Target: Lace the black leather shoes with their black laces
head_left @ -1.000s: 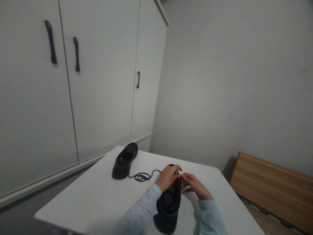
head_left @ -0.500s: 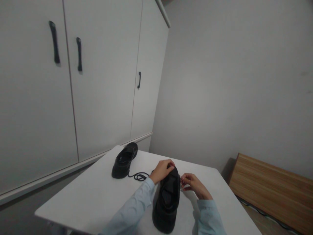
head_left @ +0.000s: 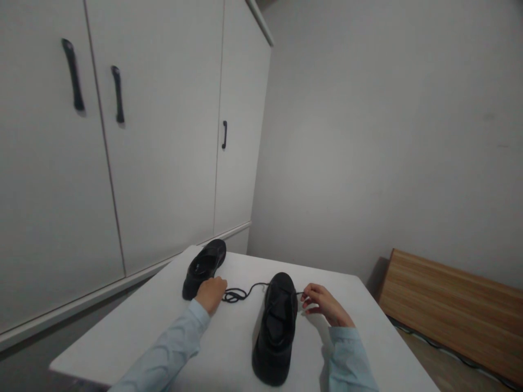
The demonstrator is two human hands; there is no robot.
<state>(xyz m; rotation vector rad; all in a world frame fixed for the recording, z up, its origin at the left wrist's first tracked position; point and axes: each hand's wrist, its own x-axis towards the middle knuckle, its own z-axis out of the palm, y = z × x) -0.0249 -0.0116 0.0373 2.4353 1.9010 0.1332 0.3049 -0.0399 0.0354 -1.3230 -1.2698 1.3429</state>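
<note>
A black shoe (head_left: 274, 332) sits on the white table in front of me, toe pointing away. From its left side a black shoelace (head_left: 234, 296) runs out in loose loops toward my left hand (head_left: 211, 294), whose fingers are closed on its far part. That hand is beside a second black shoe (head_left: 204, 264) lying farther left. Right of the nearer shoe, my right hand (head_left: 322, 302) pinches a short stretch of lace coming out of the shoe's side. Most of the left fingers' grip is hidden behind the hand.
The white table (head_left: 163, 332) has its far edge near the wall. A white cabinet (head_left: 163, 163) with dark handles rises at the left. On the right, a wooden board (head_left: 449, 310) leans low against the wall, with a cable along its lower edge.
My left hand has left the nearer shoe's toe and moved left to the lace by the other shoe. My right hand has stayed at the shoe's side, with a short length of lace now showing.
</note>
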